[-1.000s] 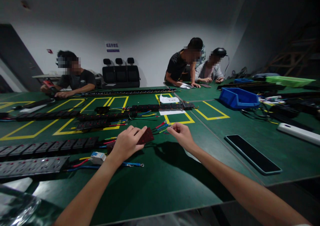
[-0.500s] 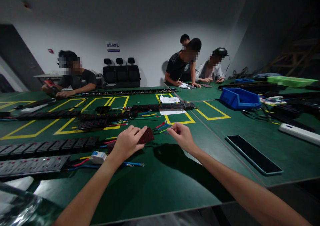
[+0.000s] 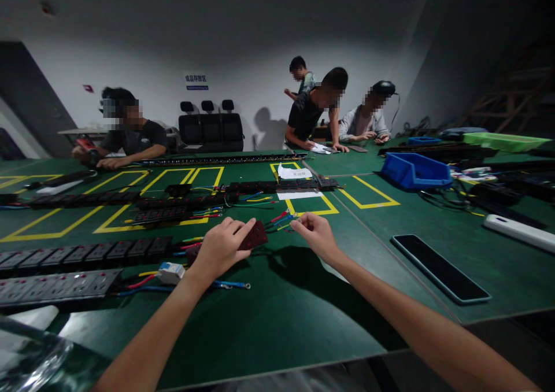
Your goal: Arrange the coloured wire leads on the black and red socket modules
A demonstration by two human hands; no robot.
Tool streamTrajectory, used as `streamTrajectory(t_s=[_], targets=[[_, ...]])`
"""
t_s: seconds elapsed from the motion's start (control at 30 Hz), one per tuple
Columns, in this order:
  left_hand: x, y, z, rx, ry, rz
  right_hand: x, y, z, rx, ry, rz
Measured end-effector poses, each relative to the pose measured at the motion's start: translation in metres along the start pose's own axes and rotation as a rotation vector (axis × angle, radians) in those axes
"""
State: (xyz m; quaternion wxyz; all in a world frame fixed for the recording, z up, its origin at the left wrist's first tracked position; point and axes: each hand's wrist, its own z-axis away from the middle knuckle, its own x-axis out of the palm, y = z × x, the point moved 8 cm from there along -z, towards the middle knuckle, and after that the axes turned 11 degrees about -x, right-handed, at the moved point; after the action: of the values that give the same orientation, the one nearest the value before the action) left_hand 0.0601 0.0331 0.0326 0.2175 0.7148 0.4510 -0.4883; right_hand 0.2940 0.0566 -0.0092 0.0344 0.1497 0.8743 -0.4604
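My left hand [image 3: 222, 246] is closed around a dark red socket module [image 3: 255, 236], held just above the green table. From its right end stick out several coloured wires [image 3: 278, 221], red, blue and yellow-green, some with ring terminals. My right hand [image 3: 318, 236] pinches at the tips of these wires, thumb against forefinger; which wire it grips is hard to make out. Under my left forearm lie a small white-and-blue breaker [image 3: 170, 272] and blue leads with a ring terminal [image 3: 236, 285]. Rows of black sockets [image 3: 97, 258] rest to the left.
On the right are a phone [image 3: 440, 267], a blue bin [image 3: 415, 171] and a white bar [image 3: 520, 232]. More socket strips [image 3: 251, 187] and papers [image 3: 295, 171] lie farther back. Clear plastic [image 3: 39, 351] is at the lower left. Several people sit or stand across the table.
A person at the back has moved left and stands more upright, out from behind another person. My hands and the socket module have barely moved.
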Motion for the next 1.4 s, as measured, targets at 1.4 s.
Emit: streamTrajectory(t_s=[1.4], targets=[[-0.033,0.003,-0.021,0.066,0.011,0.008,-0.016,0.046,-0.001,0.491,0.147,-0.52]])
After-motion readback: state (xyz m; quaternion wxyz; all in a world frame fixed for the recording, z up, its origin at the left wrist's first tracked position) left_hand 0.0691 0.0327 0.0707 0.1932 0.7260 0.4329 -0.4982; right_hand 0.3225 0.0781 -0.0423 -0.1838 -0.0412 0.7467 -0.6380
